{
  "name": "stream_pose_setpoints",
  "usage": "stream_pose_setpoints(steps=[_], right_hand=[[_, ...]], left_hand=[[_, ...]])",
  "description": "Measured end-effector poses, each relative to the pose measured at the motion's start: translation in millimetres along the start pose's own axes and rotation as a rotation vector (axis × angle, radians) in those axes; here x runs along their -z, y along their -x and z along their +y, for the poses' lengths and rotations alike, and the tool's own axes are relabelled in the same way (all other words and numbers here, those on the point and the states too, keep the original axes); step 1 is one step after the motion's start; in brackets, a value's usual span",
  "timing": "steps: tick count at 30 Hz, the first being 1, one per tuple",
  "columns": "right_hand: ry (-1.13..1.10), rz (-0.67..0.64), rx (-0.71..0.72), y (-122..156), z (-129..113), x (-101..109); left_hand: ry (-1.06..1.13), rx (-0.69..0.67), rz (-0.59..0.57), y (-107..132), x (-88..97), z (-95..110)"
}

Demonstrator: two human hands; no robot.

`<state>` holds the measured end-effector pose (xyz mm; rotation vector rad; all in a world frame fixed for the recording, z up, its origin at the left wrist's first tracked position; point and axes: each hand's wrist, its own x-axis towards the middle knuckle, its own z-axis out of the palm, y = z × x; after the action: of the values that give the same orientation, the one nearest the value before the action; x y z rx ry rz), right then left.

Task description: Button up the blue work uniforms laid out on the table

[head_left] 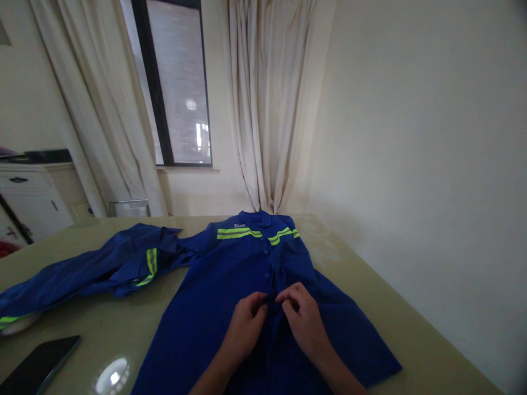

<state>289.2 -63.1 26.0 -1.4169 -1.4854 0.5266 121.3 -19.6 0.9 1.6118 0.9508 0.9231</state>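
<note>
Blue shirt [206,318] laid out on the counter [111,323], collar [260,219] at the far end, left hand [247,323] and right hand [304,323] close together – each grip pinching its front, dark tablet [41,362] at left.

Cream curtains [267,99] hang either side of a dark-framed window [181,82], next to a plain pale wall [420,137]. A white cabinet [33,195] stands at the left; a round light reflection [112,376] shines on the greenish counter [107,329].
</note>
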Motion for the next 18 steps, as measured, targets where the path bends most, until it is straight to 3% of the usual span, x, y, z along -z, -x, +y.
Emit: stream_pose_setpoints(steps=[7, 12, 18], right_hand=[[0.274, -0.043, -0.011, 1.1, 3.1, 1.2], [0.304, -0.05, 0.016, 3.4, 0.8, 1.8], [0.299, -0.061, 0.025, 5.3, -0.6, 2.5]], left_hand=[[-0.047, 0.02, -0.034, -1.9, -2.2, -3.3], [-0.072, 0.046, -0.024, -2.4, -1.0, -2.1], [-0.017, 0.047, -0.11, -0.7, 3.6, -3.7]])
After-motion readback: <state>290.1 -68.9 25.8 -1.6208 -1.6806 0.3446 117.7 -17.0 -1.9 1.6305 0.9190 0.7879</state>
